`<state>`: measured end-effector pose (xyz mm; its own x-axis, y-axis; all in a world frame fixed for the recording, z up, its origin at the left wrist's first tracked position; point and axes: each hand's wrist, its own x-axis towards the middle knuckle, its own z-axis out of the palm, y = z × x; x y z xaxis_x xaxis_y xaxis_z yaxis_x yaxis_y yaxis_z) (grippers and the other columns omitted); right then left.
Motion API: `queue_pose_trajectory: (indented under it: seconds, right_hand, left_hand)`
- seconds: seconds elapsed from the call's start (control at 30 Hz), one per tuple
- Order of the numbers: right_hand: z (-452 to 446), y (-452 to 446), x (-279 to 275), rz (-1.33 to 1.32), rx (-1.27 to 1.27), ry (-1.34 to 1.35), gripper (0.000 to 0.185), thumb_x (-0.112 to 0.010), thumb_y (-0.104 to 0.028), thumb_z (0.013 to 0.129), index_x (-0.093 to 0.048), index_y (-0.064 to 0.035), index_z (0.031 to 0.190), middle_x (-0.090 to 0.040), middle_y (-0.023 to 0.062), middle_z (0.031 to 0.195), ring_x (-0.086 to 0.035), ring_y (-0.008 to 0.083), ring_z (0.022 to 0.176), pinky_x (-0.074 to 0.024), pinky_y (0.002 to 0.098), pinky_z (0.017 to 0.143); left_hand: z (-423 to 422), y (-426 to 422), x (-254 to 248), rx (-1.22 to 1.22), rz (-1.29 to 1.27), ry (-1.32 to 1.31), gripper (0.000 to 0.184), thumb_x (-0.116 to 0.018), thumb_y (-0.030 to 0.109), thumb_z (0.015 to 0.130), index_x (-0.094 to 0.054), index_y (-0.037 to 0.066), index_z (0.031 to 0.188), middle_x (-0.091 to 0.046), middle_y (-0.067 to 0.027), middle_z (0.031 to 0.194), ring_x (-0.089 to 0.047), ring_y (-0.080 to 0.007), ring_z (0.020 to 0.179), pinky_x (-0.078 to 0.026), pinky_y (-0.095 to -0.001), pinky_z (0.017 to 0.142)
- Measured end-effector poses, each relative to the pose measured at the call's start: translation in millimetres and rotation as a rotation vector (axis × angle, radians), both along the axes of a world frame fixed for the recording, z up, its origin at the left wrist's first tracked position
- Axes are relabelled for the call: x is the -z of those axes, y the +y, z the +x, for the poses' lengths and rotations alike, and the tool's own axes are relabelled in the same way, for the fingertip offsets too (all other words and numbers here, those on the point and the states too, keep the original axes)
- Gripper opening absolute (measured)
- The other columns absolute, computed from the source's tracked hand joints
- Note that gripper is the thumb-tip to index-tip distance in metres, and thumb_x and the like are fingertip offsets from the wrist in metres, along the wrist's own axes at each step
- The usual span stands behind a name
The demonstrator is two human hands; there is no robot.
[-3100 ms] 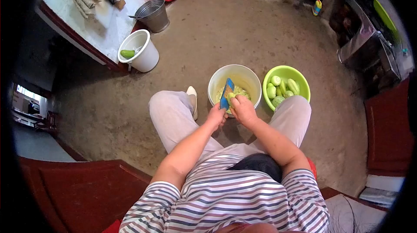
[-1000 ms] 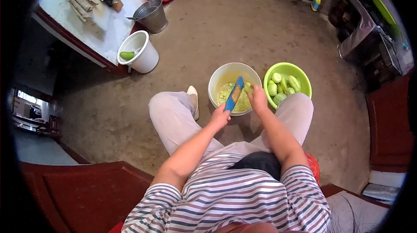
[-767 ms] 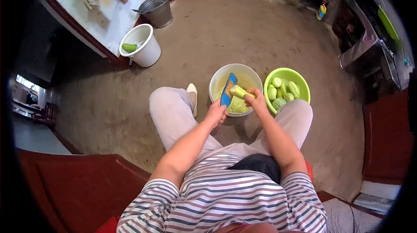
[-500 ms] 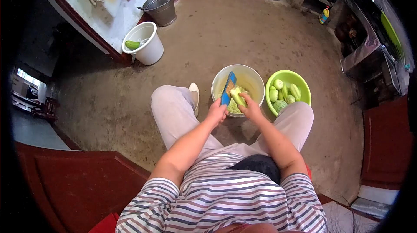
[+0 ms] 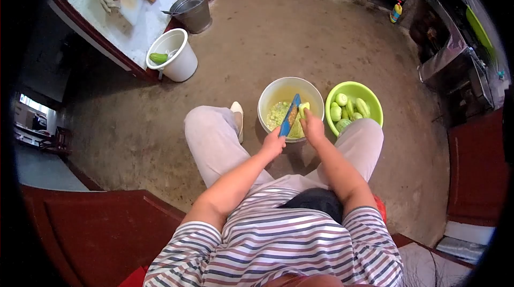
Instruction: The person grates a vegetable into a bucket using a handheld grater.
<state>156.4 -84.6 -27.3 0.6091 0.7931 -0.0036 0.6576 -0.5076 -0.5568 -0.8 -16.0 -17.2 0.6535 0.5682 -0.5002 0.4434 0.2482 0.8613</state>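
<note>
Blue grater (image 5: 289,117) leans further right now; our left hand (image 5: 273,145) grips it, our right hand (image 5: 312,127) clasps smooth pale-green vegetable (image 5: 303,108) above fine shreds (image 5: 278,114) in round bucket (image 5: 316,99).

There is lots of room to pass over the floor (image 5: 246,51) past the bucket (image 5: 262,109). Inside it, the blue grater (image 5: 290,117) slants across the middle, blocking the way sideways, but its left side is open from above. The green tub (image 5: 378,109) sits just beside the bucket, leaving hardly any gap. The right knee (image 5: 367,136) covers some of the tub's near edge.
</note>
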Motion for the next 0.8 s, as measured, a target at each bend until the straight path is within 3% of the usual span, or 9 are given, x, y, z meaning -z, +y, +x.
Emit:
queue_pose_trajectory:
  seconds: [0.1,0.37,0.5,0.7,0.8]
  right_hand:
    - [-5.9,0.0,-9.5,0.252,-0.065,-0.082,0.043,-0.059,-0.018,0.076,-0.047,-0.0070,0.115,-0.056,0.0221,0.089,-0.056,0.0355,0.079,-0.0443,0.0421,0.069]
    - [-41.8,-15.5,-35.8,0.061,-0.330,-0.094,0.040,-0.057,-0.016,0.076,-0.047,-0.0117,0.115,-0.053,0.0170,0.090,-0.056,0.0348,0.074,-0.0465,0.0411,0.065]
    - [-46.3,-12.2,-35.8,-0.050,-0.325,-0.113,0.039,-0.055,-0.018,0.077,-0.046,-0.0114,0.115,-0.053,0.0177,0.089,-0.057,0.0351,0.073,-0.0469,0.0423,0.063]
    - [-6.6,-0.3,12.3,-0.198,-0.048,-0.161,0.037,-0.051,-0.022,0.079,-0.046,-0.0103,0.114,-0.056,0.0200,0.083,-0.058,0.0359,0.073,-0.0463,0.0441,0.063]
    - [9.7,-8.3,6.5,-0.092,0.004,-0.097,0.036,-0.056,-0.018,0.077,-0.047,-0.0100,0.111,-0.057,0.0210,0.081,-0.057,0.0373,0.071,-0.0460,0.0445,0.062]
  left_hand:
    - [2.4,13.6,-10.1,-0.060,-0.113,0.016,0.033,-0.042,0.010,0.080,-0.044,0.016,0.113,-0.047,-0.0040,0.060,-0.039,-0.0114,0.037,-0.031,-0.0263,0.032]
    - [2.0,17.9,-20.6,-0.178,-0.186,-0.028,0.028,-0.041,0.009,0.083,-0.042,0.015,0.110,-0.047,-0.0030,0.063,-0.038,-0.0087,0.041,-0.029,-0.0235,0.033]
    - [-0.6,9.1,-21.2,-0.132,-0.122,0.034,0.027,-0.041,0.010,0.083,-0.043,0.015,0.110,-0.046,-0.0025,0.062,-0.038,-0.0093,0.039,-0.029,-0.0243,0.032]
    - [0.4,-3.8,5.8,0.072,0.066,0.027,0.038,-0.042,0.008,0.081,-0.041,0.016,0.118,-0.046,-0.0035,0.058,-0.038,-0.0110,0.036,-0.031,-0.0260,0.031]
    - [-0.3,-6.6,-2.5,0.026,0.038,-0.053,0.037,-0.043,0.009,0.081,-0.041,0.015,0.117,-0.047,-0.0037,0.060,-0.037,-0.0102,0.036,-0.029,-0.0250,0.030]
